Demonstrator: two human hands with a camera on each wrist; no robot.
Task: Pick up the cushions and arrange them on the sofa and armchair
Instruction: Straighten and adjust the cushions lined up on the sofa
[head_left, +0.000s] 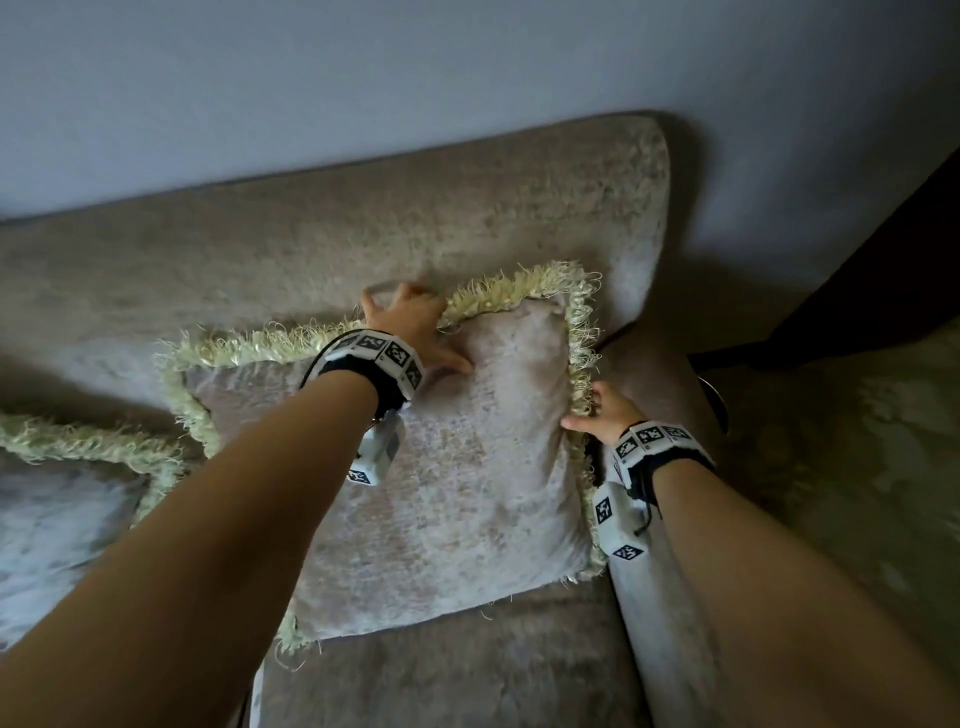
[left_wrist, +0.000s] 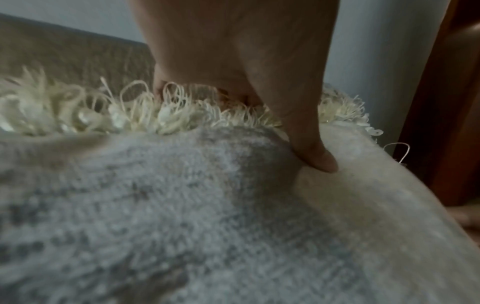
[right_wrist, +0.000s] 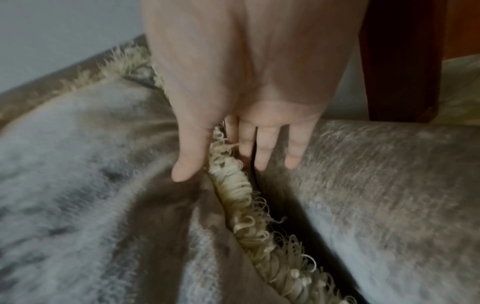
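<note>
A beige cushion with a cream looped fringe leans on the sofa backrest at the right end, beside the armrest. My left hand grips its top edge. The thumb presses the cushion face while the fingers go behind the fringe. My right hand pinches the right edge. Its thumb lies on the cushion, and its fingers reach down between the fringe and the armrest. A second fringed cushion lies on the seat at the far left.
An armchair with pale green patterned fabric stands just right of the sofa armrest. A dark wooden piece rises behind it. A plain wall runs behind the sofa. The seat front lies below the cushion.
</note>
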